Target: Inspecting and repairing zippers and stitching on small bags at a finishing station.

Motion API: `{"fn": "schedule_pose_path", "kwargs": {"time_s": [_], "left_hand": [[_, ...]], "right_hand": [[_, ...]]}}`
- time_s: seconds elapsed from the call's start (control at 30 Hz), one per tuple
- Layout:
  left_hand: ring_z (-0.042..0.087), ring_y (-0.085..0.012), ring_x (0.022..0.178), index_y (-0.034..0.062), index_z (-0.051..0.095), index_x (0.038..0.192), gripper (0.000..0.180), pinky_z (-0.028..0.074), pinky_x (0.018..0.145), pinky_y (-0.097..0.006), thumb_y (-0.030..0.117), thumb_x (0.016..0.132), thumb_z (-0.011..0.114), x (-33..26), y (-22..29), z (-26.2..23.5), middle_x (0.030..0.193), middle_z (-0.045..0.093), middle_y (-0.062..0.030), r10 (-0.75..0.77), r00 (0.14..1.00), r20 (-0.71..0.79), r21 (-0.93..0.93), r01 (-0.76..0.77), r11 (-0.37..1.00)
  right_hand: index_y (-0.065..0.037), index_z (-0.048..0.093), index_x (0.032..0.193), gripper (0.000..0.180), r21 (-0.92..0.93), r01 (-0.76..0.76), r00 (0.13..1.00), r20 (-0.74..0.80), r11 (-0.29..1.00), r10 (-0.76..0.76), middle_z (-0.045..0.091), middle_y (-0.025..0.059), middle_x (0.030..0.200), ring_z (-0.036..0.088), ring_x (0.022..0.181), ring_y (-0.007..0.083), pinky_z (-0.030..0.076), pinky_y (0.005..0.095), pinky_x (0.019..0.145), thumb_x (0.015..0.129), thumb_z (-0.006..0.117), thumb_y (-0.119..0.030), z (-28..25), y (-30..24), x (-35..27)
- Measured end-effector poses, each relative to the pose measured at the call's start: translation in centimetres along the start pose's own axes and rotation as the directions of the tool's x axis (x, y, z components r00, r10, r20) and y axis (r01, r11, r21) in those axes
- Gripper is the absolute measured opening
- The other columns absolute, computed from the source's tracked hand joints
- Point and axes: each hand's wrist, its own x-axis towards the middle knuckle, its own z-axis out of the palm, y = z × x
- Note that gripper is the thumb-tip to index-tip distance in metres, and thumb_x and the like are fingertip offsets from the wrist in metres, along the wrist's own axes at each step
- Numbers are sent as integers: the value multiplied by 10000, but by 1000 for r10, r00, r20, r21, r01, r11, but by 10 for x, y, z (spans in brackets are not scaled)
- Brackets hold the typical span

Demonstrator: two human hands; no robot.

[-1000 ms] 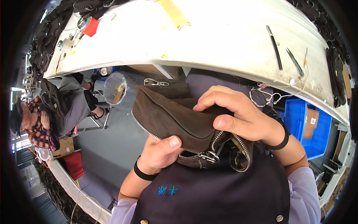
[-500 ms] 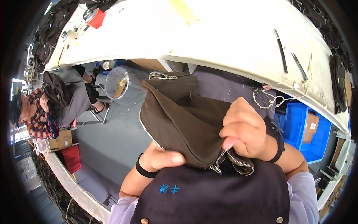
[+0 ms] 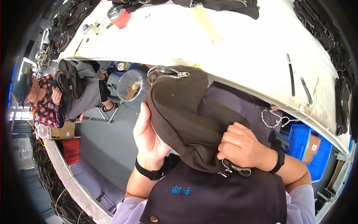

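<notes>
A dark brown fabric bag (image 3: 182, 119) with silver zippers is held up over my lap. My left hand (image 3: 149, 136) cups its left side along the zipper edge, thumb pointing up and other fingers hidden behind the cloth. My right hand (image 3: 240, 145) is closed in a fist on the bag's lower right part. Just under that fist, a loop of zipper (image 3: 238, 170) and a metal pull hang out. At the far end of the bag, another zipper with a slider (image 3: 182, 74) curves around an opening. A dark apron (image 3: 231, 198) covers my lap.
A white table (image 3: 246, 48) runs across the far side, bearing a black pen (image 3: 290, 74), tweezers (image 3: 306, 90), a red cone (image 3: 120, 19) and dark bags. Blue crates (image 3: 319, 160) stand at right. A clear bin (image 3: 130, 87) and a seated co-worker (image 3: 76, 89) are at left.
My left hand has slid up the bag's left edge, and its thumb has come off the front face. My right fist has turned and lowered. The bag's far end looks more upright.
</notes>
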Motion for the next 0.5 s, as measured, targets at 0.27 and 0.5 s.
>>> {"fn": "schedule_pose_path", "kwargs": {"time_s": [0.27,0.5], "left_hand": [[483,-323,1274,1,413,1384,485,383,1070,-496,269,990,499,-5,-6,11,1394,482,-173,-61,967,247,43,52,998],[481,-337,1273,-6,409,1387,520,371,1073,-508,290,973,519,-8,-5,13,1400,475,-184,-17,971,240,69,0,998]], "right_hand": [[-96,480,722,285,-75,24,1000,18,997,-23,384,28,676,411,612,197,321,327,558,728,730,-231,8,12,-1],[-105,486,714,278,-137,53,999,5,989,-52,391,20,677,407,611,187,315,323,558,733,728,-240,4,8,2]]}}
